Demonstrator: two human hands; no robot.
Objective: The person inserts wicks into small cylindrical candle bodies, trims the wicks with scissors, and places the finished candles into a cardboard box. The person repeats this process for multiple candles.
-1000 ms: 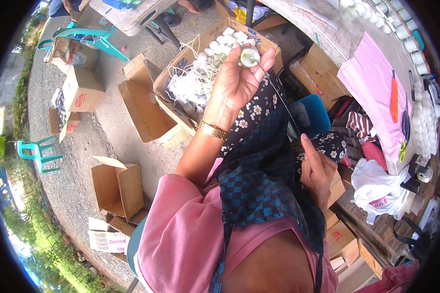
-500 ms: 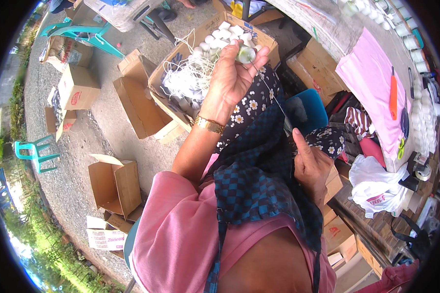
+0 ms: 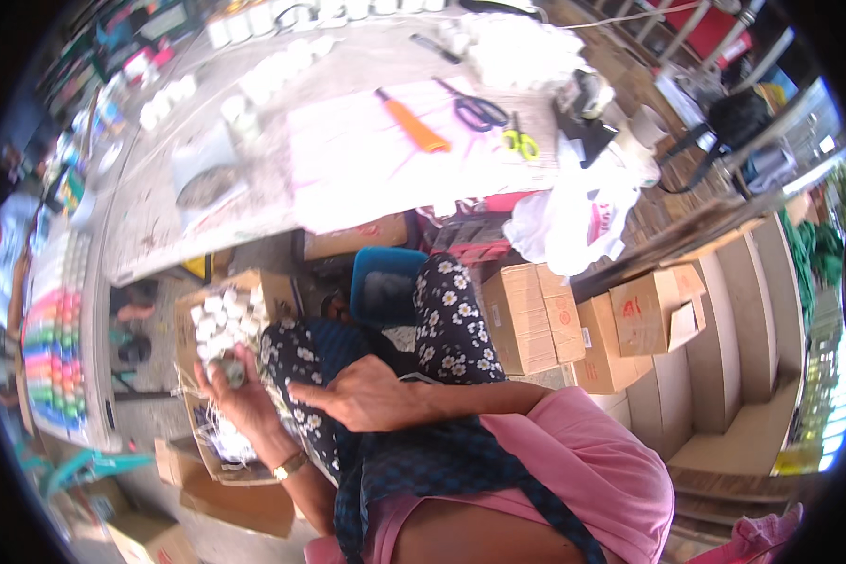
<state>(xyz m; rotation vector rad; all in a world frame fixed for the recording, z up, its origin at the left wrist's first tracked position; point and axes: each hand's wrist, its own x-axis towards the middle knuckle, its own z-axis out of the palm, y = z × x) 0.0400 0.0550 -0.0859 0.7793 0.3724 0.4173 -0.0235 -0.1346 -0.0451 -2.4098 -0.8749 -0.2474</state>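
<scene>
My left hand (image 3: 238, 399), with a gold watch on its wrist, is shut on a small round white cup (image 3: 231, 372). It holds the cup over the edge of an open cardboard box (image 3: 274, 286) full of small white cups and loose white threads. My right hand (image 3: 359, 396) lies just right of it over my flowered lap, its fingers stretched toward the left hand. Whether those fingers pinch a thread is not clear.
Ahead stands a long table (image 3: 150, 235) with a white sheet, an orange cutter (image 3: 414, 122), purple scissors (image 3: 479, 113), yellow-green scissors (image 3: 519, 142) and rows of white cups. A white plastic bag (image 3: 573, 221) hangs at its edge. Cardboard boxes (image 3: 536, 320) stand right; a person (image 3: 5, 249) far left.
The view has swung round toward the table. My left hand has come down with the small cup from its raised position to my lap beside the box, and my right hand has moved close to it.
</scene>
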